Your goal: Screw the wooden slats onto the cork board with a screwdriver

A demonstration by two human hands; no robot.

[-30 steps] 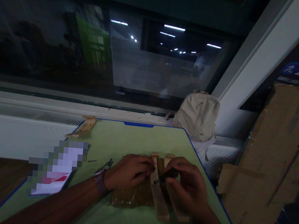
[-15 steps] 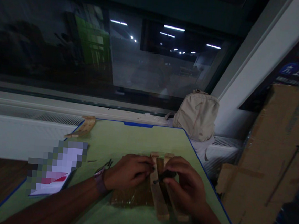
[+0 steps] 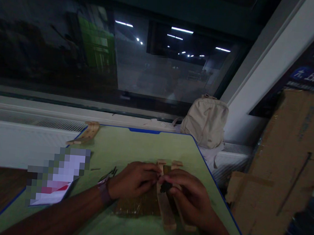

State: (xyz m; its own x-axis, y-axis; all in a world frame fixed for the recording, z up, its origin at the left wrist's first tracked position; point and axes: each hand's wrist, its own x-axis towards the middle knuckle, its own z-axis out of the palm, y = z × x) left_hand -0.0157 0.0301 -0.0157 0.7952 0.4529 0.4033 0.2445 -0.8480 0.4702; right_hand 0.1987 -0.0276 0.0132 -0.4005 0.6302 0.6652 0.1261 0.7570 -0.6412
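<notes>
My left hand (image 3: pixel 137 179), with a watch (image 3: pixel 104 185) on its wrist, is closed in a pinch at the left wooden piece (image 3: pixel 166 208); whatever its fingertips hold is too small to make out. Between the fingers of my right hand (image 3: pixel 189 192) is a short black-handled screwdriver (image 3: pixel 166 186), its handle end facing me and its shaft hidden. The fingertips of both hands meet over the upper part of the left piece. A second wooden piece (image 3: pixel 190 227) lies parallel, partly under my right hand. A brown, shiny tape-covered slab (image 3: pixel 136 208) lies beneath my left hand.
Several thin dark pieces (image 3: pixel 112 171) lie on the green table (image 3: pixel 133 144) near my left wrist. A wooden bracket (image 3: pixel 89 134) is at the back left corner, a blurred-out booklet (image 3: pixel 62 182) at the left. A beige backpack (image 3: pixel 205 121) and a cardboard box (image 3: pixel 283 171) stand beyond the right edge.
My right hand has moved left to my left fingertips, and the screwdriver has turned so its shaft no longer shows. My left hand has stayed nearly in place.
</notes>
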